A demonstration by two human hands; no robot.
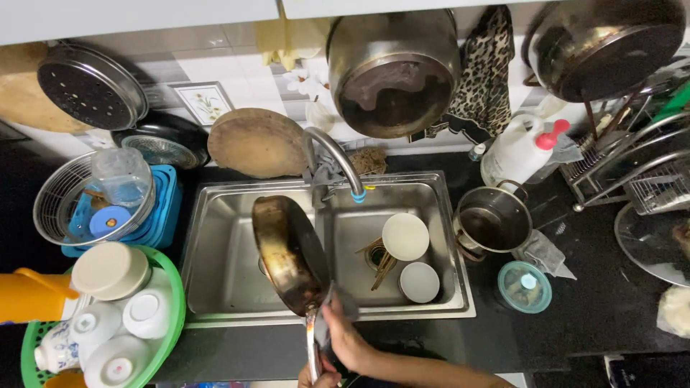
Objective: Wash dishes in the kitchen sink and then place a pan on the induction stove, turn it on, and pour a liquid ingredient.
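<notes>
Frying pan (289,255) is held tilted on edge over the divider of the double sink (215,215), underside toward the camera, browned and stained. Left hand (318,376) is clenched round the metal handle at the near edge of the view, only partly visible. Right hand (346,339) presses a dark cloth (336,305) against the pan's near rim, fingers closed on it.

Right basin holds two white bowls (405,236), turned upside down, and some chopsticks (381,267). Faucet (332,159) arches over from the far side. Small steel pot (493,219) stands on the counter right of the sink; green basket (171,287) of white crockery lies near left.

Judgement: pan is stiff metal, moderately heavy, likely wet and slick. Handle is the secure hold; a second hand at the rim steadies the tilt.
</notes>
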